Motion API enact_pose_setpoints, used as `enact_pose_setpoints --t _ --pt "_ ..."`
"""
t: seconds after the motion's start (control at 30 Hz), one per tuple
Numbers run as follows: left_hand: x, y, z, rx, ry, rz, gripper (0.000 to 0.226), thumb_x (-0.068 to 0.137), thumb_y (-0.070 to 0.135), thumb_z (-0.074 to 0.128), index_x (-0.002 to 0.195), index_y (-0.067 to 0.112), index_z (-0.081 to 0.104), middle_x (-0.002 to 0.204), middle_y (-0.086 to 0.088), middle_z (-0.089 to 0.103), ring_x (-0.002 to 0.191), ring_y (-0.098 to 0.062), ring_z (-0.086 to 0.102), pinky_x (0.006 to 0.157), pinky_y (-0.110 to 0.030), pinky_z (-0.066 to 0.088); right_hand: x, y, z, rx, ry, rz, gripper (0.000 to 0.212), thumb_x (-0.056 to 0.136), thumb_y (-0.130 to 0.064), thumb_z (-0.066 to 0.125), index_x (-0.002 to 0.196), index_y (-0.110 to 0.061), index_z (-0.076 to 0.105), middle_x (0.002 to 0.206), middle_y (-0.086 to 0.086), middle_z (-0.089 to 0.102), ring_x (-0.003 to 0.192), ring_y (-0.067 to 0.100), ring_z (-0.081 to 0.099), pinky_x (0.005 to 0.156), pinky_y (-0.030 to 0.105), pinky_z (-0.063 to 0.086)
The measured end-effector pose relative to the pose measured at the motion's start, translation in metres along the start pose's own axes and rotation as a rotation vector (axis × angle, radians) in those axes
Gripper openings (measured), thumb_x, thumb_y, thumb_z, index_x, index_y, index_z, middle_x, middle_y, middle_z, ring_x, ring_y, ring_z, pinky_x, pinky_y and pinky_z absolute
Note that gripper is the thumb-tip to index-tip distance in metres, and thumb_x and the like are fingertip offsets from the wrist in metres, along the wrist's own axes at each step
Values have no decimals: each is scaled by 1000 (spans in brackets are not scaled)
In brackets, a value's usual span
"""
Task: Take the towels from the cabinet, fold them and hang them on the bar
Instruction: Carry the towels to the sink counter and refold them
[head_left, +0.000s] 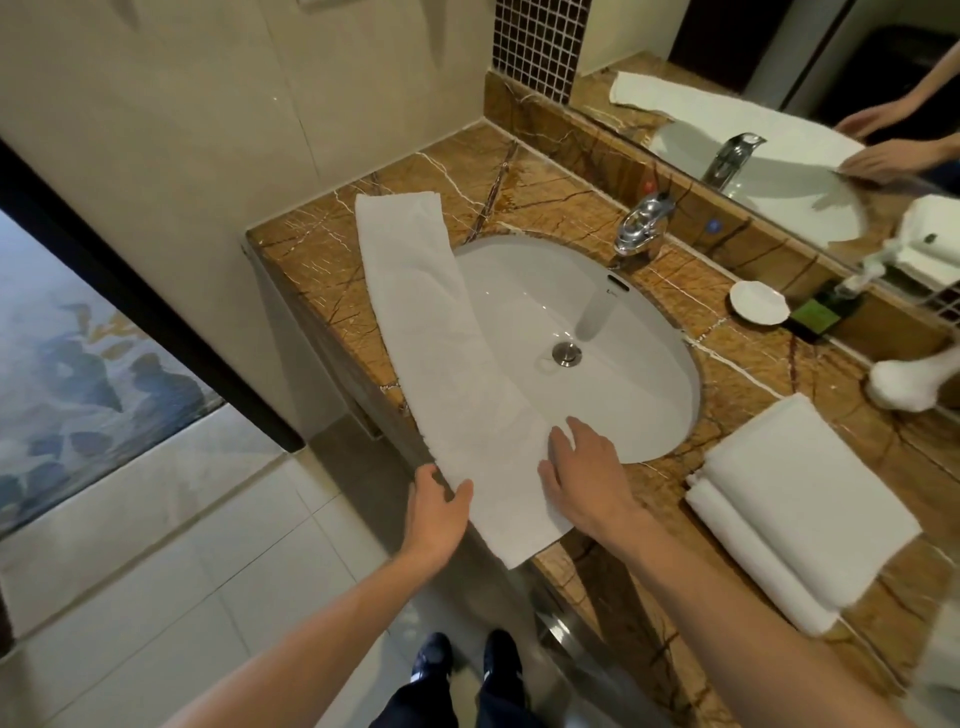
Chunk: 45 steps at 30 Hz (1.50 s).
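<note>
A long white towel, folded into a narrow strip, lies along the left side of the brown marble counter and partly over the sink's left rim. Its near end hangs past the counter's front edge. My left hand pinches that near end's left edge, thumb on top and fingers underneath. My right hand lies flat, fingers spread, on the towel's right edge by the basin. Two folded white towels are stacked on the counter at the right. No towel bar can be seen.
The white oval sink fills the counter's middle, with a chrome tap behind it. A white soap dish and a dark bottle stand at the back right under the mirror. Tiled floor lies below left.
</note>
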<state>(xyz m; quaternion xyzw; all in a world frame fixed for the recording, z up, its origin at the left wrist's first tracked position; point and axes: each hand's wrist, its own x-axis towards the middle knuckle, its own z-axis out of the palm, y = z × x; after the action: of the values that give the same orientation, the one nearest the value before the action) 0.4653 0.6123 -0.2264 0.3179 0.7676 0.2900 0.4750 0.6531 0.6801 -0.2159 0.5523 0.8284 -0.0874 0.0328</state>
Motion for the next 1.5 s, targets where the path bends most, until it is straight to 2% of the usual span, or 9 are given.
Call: enact_pose_setpoints --t 0.1,0.2,0.47,0.77,0.97,1.17,1.27,1.4,1.5 --pt "3 3 3 594 103 337 68 97 45 40 151 18 9 154 -13 14 137 -31 26 115 -40 25 -5 -8 6 -48 -93 -137 62 100 -46 17 151 -12 14 160 14 5 148 30 3 118 43 2" --pt "10 5 12 1052 11 610 68 98 53 14 146 22 -21 154 -15 -27 143 -36 -21 117 -49 -12 -11 -11 19 -74 -152 -141 69 98 -54 7 152 -12 -2 159 13 -11 146 28 -13 116 41 -10" --pt "27 -8 19 1284 -115 625 65 96 55 2 146 23 -24 157 -14 -22 141 -40 -23 111 -49 -19 -17 -10 25 -58 -183 -113 70 99 -55 7 150 -12 -12 157 14 -21 143 29 -23 113 39 -17" --pt "21 44 62 1238 -194 812 63 99 47 12 151 18 -9 158 -18 -13 145 -38 -14 116 -48 -9 -34 35 -14 82 -83 114 63 101 -48 13 152 -12 11 160 14 -5 148 29 -9 117 39 -10" --pt "1 102 142 930 -342 1019 46 102 27 31 145 11 34 152 -20 28 139 -34 27 115 -41 21 -98 109 -41 37 62 426 40 99 -31 33 137 -23 46 159 18 7 147 36 -2 117 49 -6" --pt "-29 142 214 616 -514 879 35 97 30 47 120 6 57 117 -12 61 103 -29 58 89 -42 47 -145 148 -48 266 271 587 32 97 -29 42 126 -23 53 157 15 20 146 31 11 116 43 8" --pt "-37 159 236 481 -469 750 35 93 35 55 115 8 58 104 0 58 94 -21 55 78 -31 42 -146 163 -48 531 362 731 36 97 -32 45 131 -19 49 154 10 26 142 27 22 114 37 17" --pt "-33 181 255 507 -466 633 24 87 29 62 84 8 53 74 -1 50 73 -20 49 53 -28 32 -139 201 -47 744 364 1052 61 96 -39 46 148 -18 24 158 9 12 143 32 16 117 47 16" --pt "-30 190 258 468 -557 540 9 84 15 61 82 6 61 70 0 55 71 -19 54 51 -26 39 -132 223 -44 957 435 1172 72 90 -35 58 147 -13 21 150 13 27 136 36 30 111 48 29"
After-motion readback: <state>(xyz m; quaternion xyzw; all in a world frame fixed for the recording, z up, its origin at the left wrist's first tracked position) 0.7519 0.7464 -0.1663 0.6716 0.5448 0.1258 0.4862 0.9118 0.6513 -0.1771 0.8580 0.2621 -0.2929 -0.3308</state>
